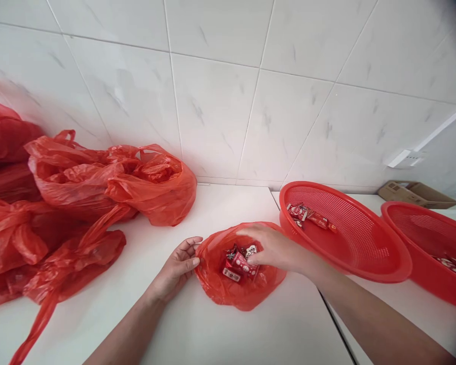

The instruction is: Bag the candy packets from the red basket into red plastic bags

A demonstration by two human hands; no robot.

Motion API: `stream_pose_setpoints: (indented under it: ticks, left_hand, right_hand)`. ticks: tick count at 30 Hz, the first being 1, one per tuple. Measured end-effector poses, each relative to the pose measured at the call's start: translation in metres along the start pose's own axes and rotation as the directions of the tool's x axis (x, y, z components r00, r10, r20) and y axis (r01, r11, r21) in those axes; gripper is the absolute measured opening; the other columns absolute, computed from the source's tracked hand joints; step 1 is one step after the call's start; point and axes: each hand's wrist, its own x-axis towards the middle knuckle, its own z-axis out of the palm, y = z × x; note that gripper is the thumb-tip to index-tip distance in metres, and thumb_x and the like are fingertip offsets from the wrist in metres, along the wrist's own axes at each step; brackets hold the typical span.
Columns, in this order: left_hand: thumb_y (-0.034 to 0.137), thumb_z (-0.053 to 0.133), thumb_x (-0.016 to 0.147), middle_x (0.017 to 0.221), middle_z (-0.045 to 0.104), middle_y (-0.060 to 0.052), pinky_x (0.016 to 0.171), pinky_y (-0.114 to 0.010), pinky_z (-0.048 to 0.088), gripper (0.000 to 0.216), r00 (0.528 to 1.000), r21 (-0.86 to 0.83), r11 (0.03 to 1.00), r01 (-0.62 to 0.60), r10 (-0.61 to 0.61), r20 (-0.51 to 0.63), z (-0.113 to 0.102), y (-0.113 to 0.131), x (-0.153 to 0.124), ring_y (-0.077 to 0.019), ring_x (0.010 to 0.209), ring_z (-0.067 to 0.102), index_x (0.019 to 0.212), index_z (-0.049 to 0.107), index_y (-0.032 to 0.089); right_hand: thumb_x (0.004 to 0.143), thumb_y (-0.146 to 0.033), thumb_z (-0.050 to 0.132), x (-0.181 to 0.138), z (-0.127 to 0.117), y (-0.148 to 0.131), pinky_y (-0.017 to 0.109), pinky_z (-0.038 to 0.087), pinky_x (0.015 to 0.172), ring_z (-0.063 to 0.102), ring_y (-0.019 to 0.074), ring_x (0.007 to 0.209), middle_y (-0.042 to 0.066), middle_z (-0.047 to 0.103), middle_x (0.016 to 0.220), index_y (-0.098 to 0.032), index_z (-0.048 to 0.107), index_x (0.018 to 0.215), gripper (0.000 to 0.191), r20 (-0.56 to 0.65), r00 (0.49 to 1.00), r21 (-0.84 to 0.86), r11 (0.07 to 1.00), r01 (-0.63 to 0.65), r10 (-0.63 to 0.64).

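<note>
A small red plastic bag (228, 294) lies open on the white counter in front of me, with several small red wrapped candies (235, 266) inside. My left hand (177, 268) pinches the bag's left rim and holds it open. My right hand (275, 248) reaches into the bag from the right, its fingers closed on a wrapped candy (250, 251). Just right of the bag stands a red mesh basket (361, 243) holding a few more candies (307, 215) near its far left side.
Several filled red plastic bags (110, 182) are heaped on the counter at the left. A second red basket (433, 243) sits at the far right with candies in it. A cardboard box (416, 194) lies behind it. White tiled wall runs along the back.
</note>
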Motion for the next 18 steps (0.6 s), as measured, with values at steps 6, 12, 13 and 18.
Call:
stream_pose_setpoints:
  ticks: [6,12,13,18]
  left_hand:
    - [0.017,0.071,0.074,0.103,0.064,-0.003,0.078,-0.028,0.048,0.040,1.000,-0.017,1.000,0.010,-0.011,-0.013,0.000,0.000,0.002,-0.0170,0.089,0.061,0.110,0.059,0.026]
    - [0.018,0.069,0.076,0.109,0.062,-0.005,0.079,-0.029,0.047,0.039,0.999,0.016,0.999,0.029,-0.029,-0.018,-0.001,0.001,0.002,-0.0186,0.092,0.060,0.112,0.057,0.025]
    - [0.018,0.069,0.076,0.109,0.061,-0.005,0.079,-0.029,0.048,0.039,0.999,0.019,0.999,0.029,-0.029,-0.019,-0.001,0.000,0.001,-0.0185,0.093,0.059,0.113,0.057,0.025]
    - [0.018,0.067,0.078,0.111,0.061,-0.005,0.081,-0.029,0.047,0.037,0.999,0.023,0.999,0.034,-0.034,-0.009,-0.004,-0.001,0.001,-0.0189,0.096,0.058,0.113,0.057,0.026]
  right_hand:
    - [0.078,-0.040,0.060,-0.023,-0.052,0.027,0.033,0.044,0.091,0.056,0.0231,0.110,-0.001,0.058,0.124,-0.035,0.059,0.116,0.038,-0.326,0.924,-0.051,0.973,-0.226,0.198]
    - [0.085,-0.043,0.055,-0.035,-0.116,0.117,0.033,0.044,0.082,0.056,0.0265,0.109,0.009,0.060,0.122,-0.026,0.055,0.122,0.040,-0.466,0.740,-0.104,0.801,-0.590,0.484]
    - [0.086,-0.041,0.054,-0.036,-0.124,0.132,0.034,0.044,0.085,0.054,0.0270,0.111,0.011,0.057,0.124,-0.022,0.054,0.123,0.041,-0.467,0.724,-0.107,0.780,-0.617,0.508]
    - [0.091,-0.033,0.053,-0.031,-0.143,0.186,0.041,0.049,0.088,0.057,0.0199,0.104,0.009,0.055,0.123,-0.019,0.055,0.118,0.031,-0.407,0.682,-0.107,0.709,-0.697,0.608]
